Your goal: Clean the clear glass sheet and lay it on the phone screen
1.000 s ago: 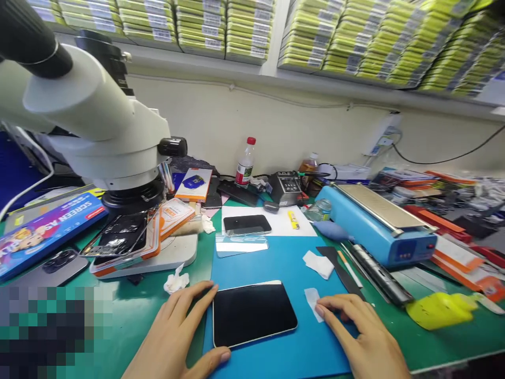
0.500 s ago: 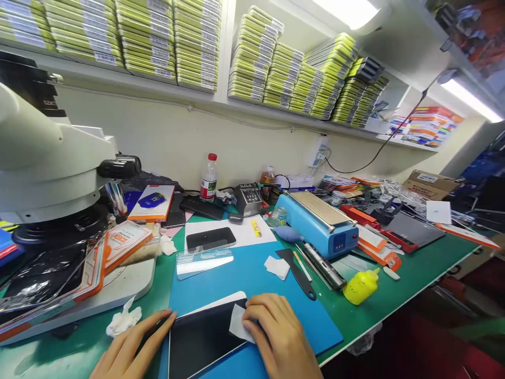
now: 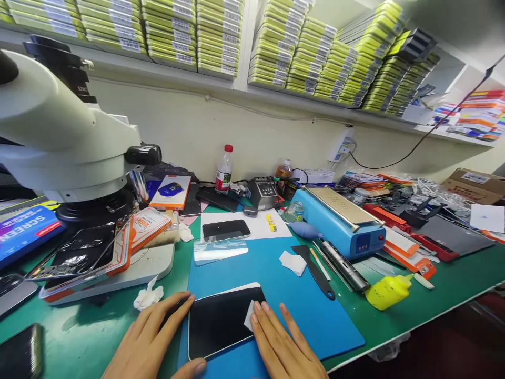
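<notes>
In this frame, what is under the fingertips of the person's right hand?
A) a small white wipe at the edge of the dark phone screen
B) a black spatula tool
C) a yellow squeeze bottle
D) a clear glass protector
A: the right hand presses a small white wipe against the right edge of the phone on the blue mat, while the left hand steadies the phone's other side.

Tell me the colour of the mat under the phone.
Blue; the flat rubber mat shows best in the head view.

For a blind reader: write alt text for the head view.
Two bare hands work on a dark-screened phone lying on a blue mat: the left hand steadies its left edge, the right hand presses a small white wipe onto the screen. A white microscope stands left.
</notes>
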Demonstrator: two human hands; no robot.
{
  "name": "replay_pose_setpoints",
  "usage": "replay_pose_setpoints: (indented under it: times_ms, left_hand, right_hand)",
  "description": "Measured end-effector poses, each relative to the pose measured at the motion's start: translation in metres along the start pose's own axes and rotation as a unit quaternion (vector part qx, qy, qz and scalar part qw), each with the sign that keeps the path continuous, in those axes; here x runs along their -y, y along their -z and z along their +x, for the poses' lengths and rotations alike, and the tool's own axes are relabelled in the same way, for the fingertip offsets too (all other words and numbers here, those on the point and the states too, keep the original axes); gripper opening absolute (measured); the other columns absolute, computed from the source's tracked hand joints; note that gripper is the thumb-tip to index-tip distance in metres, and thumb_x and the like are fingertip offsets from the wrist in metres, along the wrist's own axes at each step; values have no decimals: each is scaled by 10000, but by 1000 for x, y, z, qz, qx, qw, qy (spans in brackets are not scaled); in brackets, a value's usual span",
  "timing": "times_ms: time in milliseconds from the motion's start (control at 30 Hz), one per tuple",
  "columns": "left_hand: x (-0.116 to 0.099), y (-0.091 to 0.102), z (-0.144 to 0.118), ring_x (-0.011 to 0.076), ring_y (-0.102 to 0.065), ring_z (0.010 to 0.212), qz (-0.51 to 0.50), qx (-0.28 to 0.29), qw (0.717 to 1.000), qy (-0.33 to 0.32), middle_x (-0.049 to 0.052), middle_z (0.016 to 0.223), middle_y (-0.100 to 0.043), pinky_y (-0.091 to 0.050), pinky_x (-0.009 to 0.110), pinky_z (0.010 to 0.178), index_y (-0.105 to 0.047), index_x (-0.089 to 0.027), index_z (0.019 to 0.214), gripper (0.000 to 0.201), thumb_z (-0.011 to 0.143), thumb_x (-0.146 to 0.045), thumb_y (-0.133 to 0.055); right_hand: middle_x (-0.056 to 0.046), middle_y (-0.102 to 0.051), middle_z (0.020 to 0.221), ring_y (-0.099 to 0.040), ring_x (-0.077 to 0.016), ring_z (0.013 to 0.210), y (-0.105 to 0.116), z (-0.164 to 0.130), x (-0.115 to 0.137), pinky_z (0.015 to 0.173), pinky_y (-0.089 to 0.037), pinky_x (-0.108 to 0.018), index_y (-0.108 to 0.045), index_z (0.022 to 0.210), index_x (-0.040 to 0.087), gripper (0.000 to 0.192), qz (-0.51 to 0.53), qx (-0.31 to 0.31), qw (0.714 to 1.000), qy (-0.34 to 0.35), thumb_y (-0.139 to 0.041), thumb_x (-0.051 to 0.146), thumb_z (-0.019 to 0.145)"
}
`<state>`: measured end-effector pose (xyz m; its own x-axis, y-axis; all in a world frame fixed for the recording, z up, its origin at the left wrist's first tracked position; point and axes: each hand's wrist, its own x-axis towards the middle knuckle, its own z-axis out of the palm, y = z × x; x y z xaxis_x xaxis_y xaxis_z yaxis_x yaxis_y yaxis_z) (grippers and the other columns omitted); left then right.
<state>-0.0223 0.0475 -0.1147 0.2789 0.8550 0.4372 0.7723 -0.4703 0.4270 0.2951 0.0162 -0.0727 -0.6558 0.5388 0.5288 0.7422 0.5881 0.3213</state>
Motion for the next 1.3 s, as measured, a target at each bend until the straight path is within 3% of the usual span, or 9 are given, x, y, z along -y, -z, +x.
replay_pose_setpoints:
  times_ms: [133,267,367,433,567,633,867,1100,1300]
  left_hand:
    - [-8,14,4,335,-663,1400,8,24,1000,3,16,1577,-654,-605,463,1113,-548,-439,1573,651,961,-555,-738]
    - [-11,24,7,329,-655,1414,29,60,998,-1,31,1589,-644,-603,457,1115,-520,-419,1602,681,970,-555,-734]
    - [-17,28,10,338,-656,1412,34,64,997,8,56,1576,-653,-595,491,1125,-555,-385,1582,635,992,-573,-693]
    - [-21,30,11,350,-670,1394,36,62,997,14,70,1555,-669,-603,526,1110,-585,-363,1558,614,999,-601,-666]
    - [-24,31,10,346,-635,1434,35,77,996,29,52,1592,-635,-591,552,1123,-536,-390,1589,632,1010,-617,-645]
    - [-24,31,9,339,-611,1459,31,84,995,38,40,1616,-611,-579,552,1140,-504,-411,1607,638,1017,-610,-644]
    - [-26,32,10,337,-607,1457,13,78,996,48,29,1605,-614,-580,515,1147,-522,-412,1587,624,1006,-576,-681]
    - [-30,34,10,332,-588,1474,20,92,994,53,52,1624,-591,-578,529,1148,-499,-389,1601,632,1026,-608,-641]
    - [-32,33,13,364,-655,1396,26,58,997,41,70,1559,-653,-639,564,1056,-536,-367,1567,624,1011,-625,-650]
  right_hand:
    - [-151,-550,1584,-557,-337,1471,5,13,3,1309,-374,-507,-557,1542,43,646,-5,26,999,-23,-574,498,1084]
    - [-121,-442,1671,-435,-358,1563,5,33,4,1237,-470,-598,-367,1671,68,711,25,70,993,-94,-543,450,1098]
    - [-119,-417,1687,-425,-369,1571,5,35,4,1208,-496,-610,-351,1672,46,704,11,78,992,-98,-483,452,1111]
    - [-123,-423,1684,-422,-367,1574,7,27,4,1264,-422,-604,-361,1662,26,723,-8,74,994,-85,-460,486,1113]
    - [-132,-487,1645,-446,-346,1567,16,5,2,1375,-127,-581,-380,1651,19,785,-21,66,997,-45,-438,580,1106]
    - [-122,-491,1645,-441,-334,1572,18,3,1,1384,-76,-562,-386,1652,32,776,-14,66,997,-43,-445,580,1105]
    - [-80,-468,1669,-438,-331,1575,5,40,0,1297,-370,-625,-365,1673,98,665,67,90,987,-119,-480,465,1131]
    - [-100,-511,1642,-462,-308,1562,11,17,7,1391,-68,-523,-317,1704,98,755,63,54,993,-80,-488,533,1111]
    - [-121,-546,1617,-480,-329,1549,17,15,10,1384,-51,-556,-414,1639,36,704,19,66,995,-72,-451,520,1129]
